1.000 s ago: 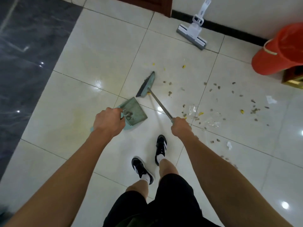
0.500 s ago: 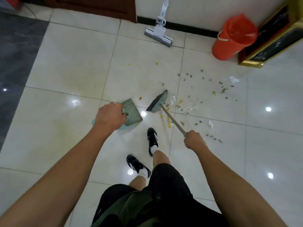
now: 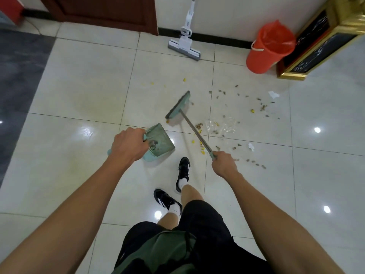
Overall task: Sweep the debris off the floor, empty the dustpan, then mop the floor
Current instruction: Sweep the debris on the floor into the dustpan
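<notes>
Two grips, left hand (image 3: 129, 144) clutching dustpan (image 3: 161, 140), right hand (image 3: 224, 164) clutching broom (image 3: 178, 107) (debris (image 3: 221, 126) nearby)

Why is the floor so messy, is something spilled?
Yes. Seed shells and yellow bits lie scattered over the white floor tiles, with crumpled clear plastic and scraps of white paper. The broom and dustpan are out to clear it.
</notes>
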Action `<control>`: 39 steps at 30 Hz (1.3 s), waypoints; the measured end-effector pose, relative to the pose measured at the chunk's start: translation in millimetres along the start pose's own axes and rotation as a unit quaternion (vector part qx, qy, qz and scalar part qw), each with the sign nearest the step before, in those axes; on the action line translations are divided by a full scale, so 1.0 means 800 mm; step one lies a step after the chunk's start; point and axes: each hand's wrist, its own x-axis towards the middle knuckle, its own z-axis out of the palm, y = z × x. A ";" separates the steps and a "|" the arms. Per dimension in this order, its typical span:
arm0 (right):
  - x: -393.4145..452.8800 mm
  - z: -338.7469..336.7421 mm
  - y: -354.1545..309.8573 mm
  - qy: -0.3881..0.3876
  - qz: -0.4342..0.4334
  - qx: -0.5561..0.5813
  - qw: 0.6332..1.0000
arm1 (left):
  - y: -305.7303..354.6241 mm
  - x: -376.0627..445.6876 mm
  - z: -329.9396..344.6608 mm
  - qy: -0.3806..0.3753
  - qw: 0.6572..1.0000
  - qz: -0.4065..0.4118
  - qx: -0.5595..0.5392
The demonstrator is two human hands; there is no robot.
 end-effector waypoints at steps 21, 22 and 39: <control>0.039 0.001 0.063 -0.034 0.091 -0.058 0.994 | 0.027 0.074 -0.003 -0.048 0.998 -0.002 0.051; 0.038 -0.001 0.067 -0.031 0.091 -0.048 0.994 | 0.035 0.080 -0.004 -0.045 0.998 0.007 0.052; 0.108 -0.054 0.008 -0.035 0.017 -0.014 0.999 | 0.104 0.164 -0.032 -0.056 0.992 0.066 0.086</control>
